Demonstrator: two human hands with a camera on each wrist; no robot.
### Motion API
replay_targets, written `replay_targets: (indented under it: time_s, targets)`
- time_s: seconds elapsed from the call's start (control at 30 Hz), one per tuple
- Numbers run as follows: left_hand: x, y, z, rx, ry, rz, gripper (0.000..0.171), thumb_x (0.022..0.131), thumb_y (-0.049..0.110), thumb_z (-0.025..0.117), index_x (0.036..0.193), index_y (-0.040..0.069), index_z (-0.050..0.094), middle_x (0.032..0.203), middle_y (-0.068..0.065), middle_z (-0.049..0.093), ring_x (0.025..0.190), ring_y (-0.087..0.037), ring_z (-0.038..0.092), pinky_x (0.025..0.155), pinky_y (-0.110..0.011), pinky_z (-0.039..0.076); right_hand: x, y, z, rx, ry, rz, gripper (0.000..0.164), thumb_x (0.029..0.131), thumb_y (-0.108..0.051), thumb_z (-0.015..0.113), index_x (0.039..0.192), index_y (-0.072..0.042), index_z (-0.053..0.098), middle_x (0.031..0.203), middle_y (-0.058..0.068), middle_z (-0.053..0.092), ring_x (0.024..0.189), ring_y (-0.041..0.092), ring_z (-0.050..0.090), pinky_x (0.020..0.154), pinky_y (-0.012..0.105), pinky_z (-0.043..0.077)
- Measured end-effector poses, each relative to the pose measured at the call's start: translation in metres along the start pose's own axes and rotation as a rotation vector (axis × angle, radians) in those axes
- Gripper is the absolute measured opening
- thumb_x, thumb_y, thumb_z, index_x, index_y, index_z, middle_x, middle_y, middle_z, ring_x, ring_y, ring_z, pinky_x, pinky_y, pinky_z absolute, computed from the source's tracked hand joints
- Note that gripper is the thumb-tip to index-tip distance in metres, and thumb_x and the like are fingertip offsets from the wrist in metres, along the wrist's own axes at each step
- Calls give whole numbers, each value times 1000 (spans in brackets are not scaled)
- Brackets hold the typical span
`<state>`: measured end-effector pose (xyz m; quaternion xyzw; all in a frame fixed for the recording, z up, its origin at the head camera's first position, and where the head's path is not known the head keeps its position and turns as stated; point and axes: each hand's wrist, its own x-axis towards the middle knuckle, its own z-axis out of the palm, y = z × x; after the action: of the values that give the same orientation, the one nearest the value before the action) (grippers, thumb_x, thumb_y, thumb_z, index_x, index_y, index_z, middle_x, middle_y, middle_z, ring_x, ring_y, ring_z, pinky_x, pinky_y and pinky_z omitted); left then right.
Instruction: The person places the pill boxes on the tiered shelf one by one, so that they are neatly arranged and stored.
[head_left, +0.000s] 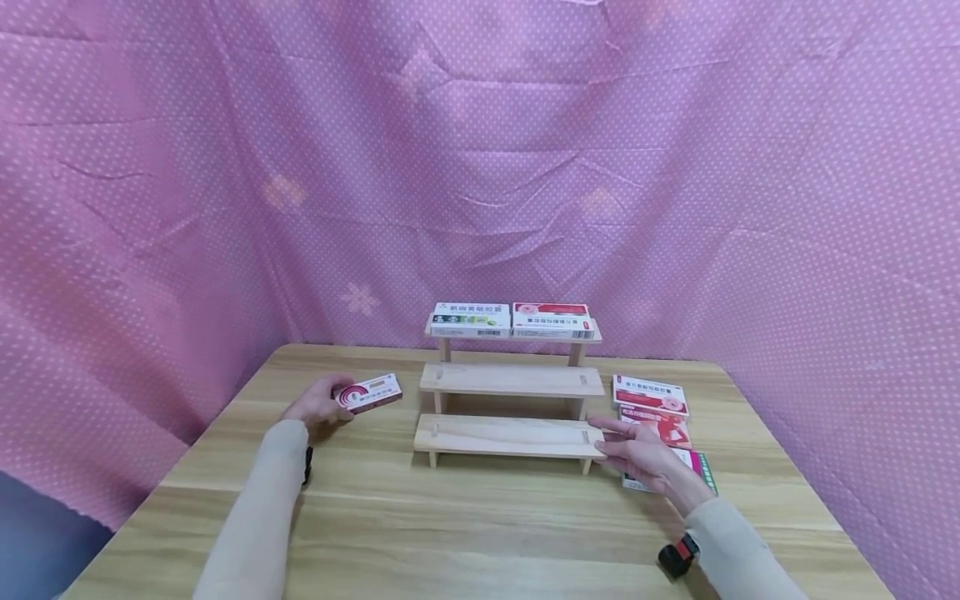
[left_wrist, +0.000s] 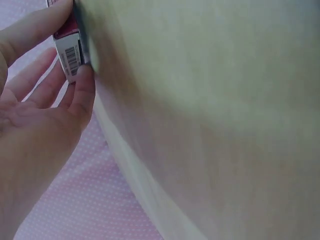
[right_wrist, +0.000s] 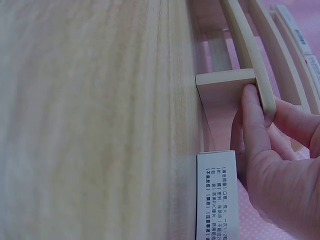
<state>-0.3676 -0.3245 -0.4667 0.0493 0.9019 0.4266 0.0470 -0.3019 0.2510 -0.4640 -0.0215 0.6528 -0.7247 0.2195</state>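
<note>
My left hand (head_left: 318, 402) grips a small white and dark red medicine box (head_left: 375, 393) by its left end, over the left part of the table. In the left wrist view, thumb and fingers pinch the box (left_wrist: 72, 57) near its barcode end. A three-step wooden rack (head_left: 510, 436) stands in the middle. With thumb and fingers my right hand (head_left: 645, 457) pinches the right end of its lowest board; the right wrist view shows the board (right_wrist: 269, 102) between them. Two medicine boxes, one white and green (head_left: 471, 320) and one red and white (head_left: 553, 322), lie on the top step.
Right of the rack lie a white and red box (head_left: 651, 395), a red box (head_left: 671, 427) and a green and white box (head_left: 705, 469), the last partly behind my right hand. A pink dotted cloth (head_left: 510, 208) hangs behind the wooden table (head_left: 450, 533).
</note>
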Motion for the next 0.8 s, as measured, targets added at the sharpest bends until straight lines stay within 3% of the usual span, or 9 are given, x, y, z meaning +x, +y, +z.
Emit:
replay_targets:
  time_s: [0.1,0.2,0.33,0.43,0.57,0.67,0.8]
  targets:
    - [-3,2,-2,-98,-35,-5,77,75,-7,73,142,-13,36,135,-32,48,117,-35,50,104,-40,41,0,0,0,-4,-8,-6,58,95,-6,61,149,-3,39,146,13,49,108,15,65,98,35,55]
    - [-6,3,-6,-126,-56,18,74,78,-4,73,142,-12,37,133,-31,51,114,-31,52,99,-32,42,0,0,0,-3,-4,-6,58,95,-5,61,148,-3,39,145,12,49,107,15,65,97,34,55]
    - [-11,7,-12,-1,-44,77,71,80,3,75,141,-9,43,132,-29,55,114,-30,56,94,-28,44,0,0,-1,-12,-15,-12,58,95,-6,61,149,-3,38,142,12,52,106,14,65,98,34,55]
    - [-17,13,-18,63,-19,67,74,80,9,77,145,-2,42,134,-25,56,112,-29,57,93,-30,45,0,0,-1,-20,-23,-12,59,95,-6,60,149,-3,37,140,11,52,106,14,65,99,34,55]
    - [-24,23,-24,65,-5,29,75,80,13,77,147,7,42,136,-21,55,113,-30,56,95,-37,47,1,0,-1,-14,-6,-2,57,95,-6,60,149,-4,39,147,12,48,107,14,65,99,35,55]
    - [-27,30,-27,50,-19,51,76,78,13,79,146,7,45,137,-22,55,116,-34,54,97,-39,45,1,0,-1,-13,-6,0,57,96,-6,60,149,-4,39,152,13,42,107,13,65,98,35,55]
    - [-28,36,-29,49,-41,93,80,73,19,83,144,7,47,136,-21,56,114,-33,55,93,-31,44,1,1,-1,-15,-6,-3,58,95,-5,60,149,-4,39,147,11,48,105,13,66,96,33,56]
